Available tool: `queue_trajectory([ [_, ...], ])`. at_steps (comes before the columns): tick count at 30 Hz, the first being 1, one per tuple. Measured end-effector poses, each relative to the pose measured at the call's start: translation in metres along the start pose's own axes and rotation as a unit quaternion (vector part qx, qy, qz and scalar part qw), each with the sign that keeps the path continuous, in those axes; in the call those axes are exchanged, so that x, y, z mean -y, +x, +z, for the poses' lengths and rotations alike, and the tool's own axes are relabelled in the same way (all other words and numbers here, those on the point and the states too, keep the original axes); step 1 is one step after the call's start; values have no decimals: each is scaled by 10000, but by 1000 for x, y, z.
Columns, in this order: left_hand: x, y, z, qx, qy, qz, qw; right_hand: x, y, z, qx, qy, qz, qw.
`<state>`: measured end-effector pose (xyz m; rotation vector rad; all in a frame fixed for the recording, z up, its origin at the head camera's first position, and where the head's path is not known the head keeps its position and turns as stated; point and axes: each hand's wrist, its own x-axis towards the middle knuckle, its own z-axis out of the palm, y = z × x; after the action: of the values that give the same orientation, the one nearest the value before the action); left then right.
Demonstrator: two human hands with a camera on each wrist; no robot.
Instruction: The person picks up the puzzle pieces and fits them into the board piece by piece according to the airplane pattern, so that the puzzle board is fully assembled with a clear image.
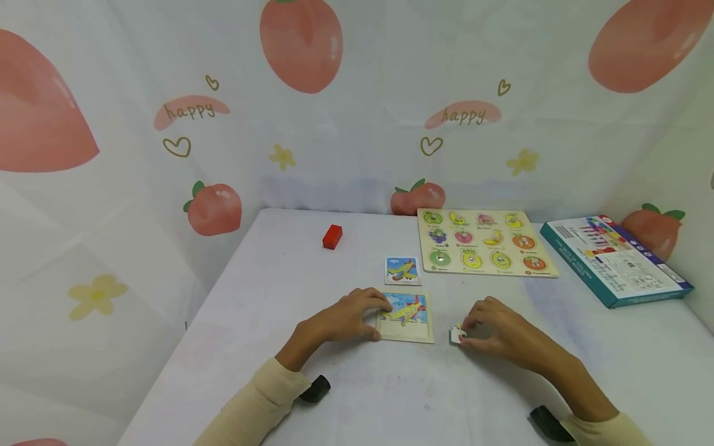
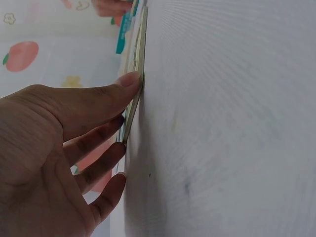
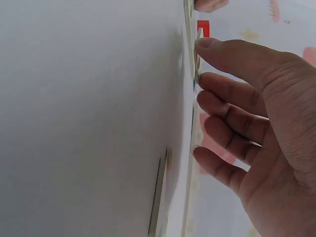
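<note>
With thumb and fingertips my left hand (image 1: 348,314) grips the left side of a wooden jigsaw tray (image 1: 404,333). The tray's upper part shows a yellow airplane on blue sky; its lower strip is bare wood. Seen edge-on in the left wrist view, the tray edge (image 2: 134,111) runs by the thumb. To the tray's right, my right hand (image 1: 499,328) pinches a small jigsaw piece (image 1: 457,335), mostly white with a touch of red, between thumb and fingers. The right wrist view shows that piece (image 3: 198,57) as a thin edge. Behind the tray lies a small airplane picture card (image 1: 403,271).
At the back, a fruit peg puzzle board (image 1: 480,251) lies flat. Right of it sits a teal-edged box (image 1: 625,263). A red block (image 1: 332,237) stands toward the back left. Printed cloth (image 1: 357,124) rises behind the white table (image 1: 251,297).
</note>
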<state>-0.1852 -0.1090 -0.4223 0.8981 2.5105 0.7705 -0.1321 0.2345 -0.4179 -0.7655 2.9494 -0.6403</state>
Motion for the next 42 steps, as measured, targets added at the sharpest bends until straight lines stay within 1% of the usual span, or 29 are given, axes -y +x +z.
queue_trajectory([
  [7,2,1,1,8,66,-27,10000,11,23,9,32,102,-221,9997],
  [12,0,1,1,8,11,7,10000,20,37,16,97,207,-383,9990],
  [20,0,1,0,1,-20,-50,10000,34,58,21,166,269,-512,9982],
  [25,3,2,0,-13,-62,47,10000,41,70,23,235,222,-670,9972],
  [32,5,3,0,-47,-62,138,9999,50,81,28,204,405,-1016,9938],
  [42,6,1,-1,-75,-108,94,9999,61,86,38,328,481,-1109,9921],
])
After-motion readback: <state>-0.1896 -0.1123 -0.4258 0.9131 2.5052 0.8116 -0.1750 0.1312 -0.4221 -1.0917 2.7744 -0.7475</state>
